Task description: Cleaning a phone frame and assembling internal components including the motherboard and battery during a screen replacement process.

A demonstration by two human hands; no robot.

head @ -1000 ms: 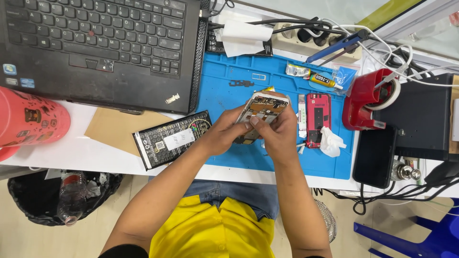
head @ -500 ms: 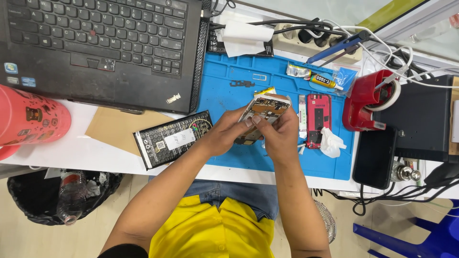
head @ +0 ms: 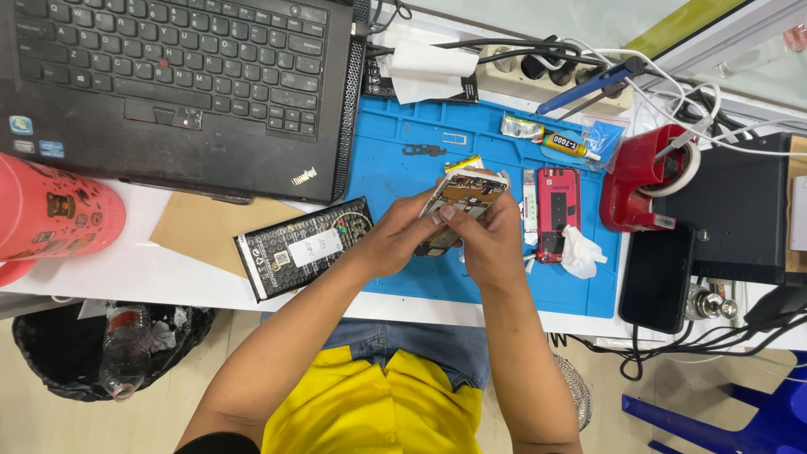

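Note:
An opened phone body (head: 466, 192) with its circuit boards showing is held between both my hands above the blue work mat (head: 395, 181). My left hand (head: 402, 240) grips its left side from below. My right hand (head: 487, 244) holds the right side, thumb pressed on the phone's inner face. A red phone panel (head: 556, 210) lies on the mat just right of my hands, with a crumpled white tissue (head: 581, 253) beside it.
A black laptop (head: 176, 84) fills the upper left. A black battery pack (head: 304, 246) lies left of my hands, a red cup (head: 50, 220) at far left. Glue tube (head: 570, 147), red tape dispenser (head: 639, 181), black phone (head: 656, 276) and cables (head: 689, 92) sit right. A bin (head: 101, 353) stands below.
Both hands stay on the phone body; the fingers have shifted slightly and the phone has tilted a little.

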